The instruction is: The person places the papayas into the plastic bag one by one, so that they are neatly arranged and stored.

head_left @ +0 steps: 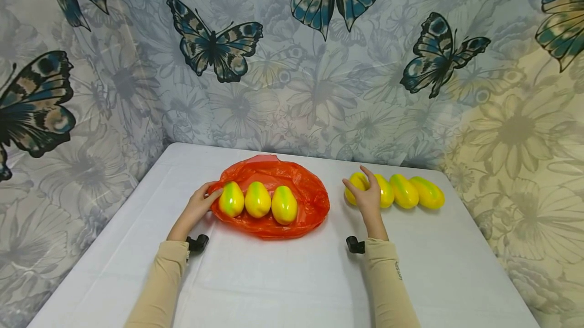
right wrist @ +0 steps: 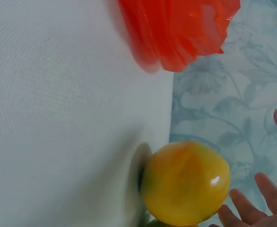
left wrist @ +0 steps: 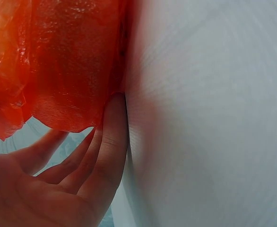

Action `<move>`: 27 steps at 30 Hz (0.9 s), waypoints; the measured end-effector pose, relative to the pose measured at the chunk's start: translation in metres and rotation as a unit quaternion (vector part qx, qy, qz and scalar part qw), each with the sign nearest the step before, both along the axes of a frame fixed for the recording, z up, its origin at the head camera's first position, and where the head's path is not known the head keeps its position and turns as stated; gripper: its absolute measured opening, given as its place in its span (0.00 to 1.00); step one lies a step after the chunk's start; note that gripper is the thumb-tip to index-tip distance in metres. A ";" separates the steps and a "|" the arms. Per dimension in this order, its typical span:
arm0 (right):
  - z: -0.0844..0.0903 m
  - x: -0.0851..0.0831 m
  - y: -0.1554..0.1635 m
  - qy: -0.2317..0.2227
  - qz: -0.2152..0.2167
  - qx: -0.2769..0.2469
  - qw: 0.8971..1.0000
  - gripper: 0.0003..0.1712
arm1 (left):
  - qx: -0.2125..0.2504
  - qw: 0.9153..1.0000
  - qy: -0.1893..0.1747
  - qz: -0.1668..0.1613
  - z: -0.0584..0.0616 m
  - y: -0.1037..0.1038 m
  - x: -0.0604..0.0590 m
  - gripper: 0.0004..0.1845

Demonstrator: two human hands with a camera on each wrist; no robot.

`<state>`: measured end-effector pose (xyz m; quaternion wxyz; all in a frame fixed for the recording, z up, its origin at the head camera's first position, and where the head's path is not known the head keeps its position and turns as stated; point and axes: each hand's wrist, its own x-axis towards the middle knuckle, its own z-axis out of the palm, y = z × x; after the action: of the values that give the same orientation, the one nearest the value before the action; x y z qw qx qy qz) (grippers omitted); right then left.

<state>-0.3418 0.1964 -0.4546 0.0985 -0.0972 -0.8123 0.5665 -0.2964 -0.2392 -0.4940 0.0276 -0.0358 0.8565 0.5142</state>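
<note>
In the head view, a red plastic bag (head_left: 312,211) lies spread on the table with three glossy yellow-green mango-like fruits (head_left: 257,200) in a row on it. My left hand (head_left: 198,209) holds the bag's left edge, the thumb beside the leftmost fruit; in the left wrist view its fingers reach behind the red plastic. To the right, my right hand (head_left: 369,201) hovers with thumb and fingers spread over the left end of a second row of similar fruits (head_left: 404,192). The right wrist view has one yellow fruit (right wrist: 185,183) close to these fingertips, with nothing in the grasp.
A white cloth covers the table (head_left: 274,282). Butterfly-patterned fabric (head_left: 315,95) hangs behind and at both sides. A black wrist camera (head_left: 198,243) is strapped at the left sleeve, another black camera (head_left: 355,245) at the right.
</note>
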 end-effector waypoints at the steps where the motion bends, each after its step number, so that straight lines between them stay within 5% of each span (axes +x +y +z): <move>1: -0.001 0.000 0.001 -0.001 0.000 0.002 1.000 0.43 | 0.002 1.000 -0.002 0.001 0.000 0.000 0.000 0.35; 27: -0.024 0.000 0.002 -0.003 0.017 0.006 1.000 0.39 | 0.008 1.000 -0.003 0.000 0.000 0.001 0.000 0.35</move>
<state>-0.3414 0.1984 -0.4782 0.0868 -0.0848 -0.8173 0.5633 -0.2965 -0.2383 -0.4937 0.0306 -0.0370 0.8521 0.5212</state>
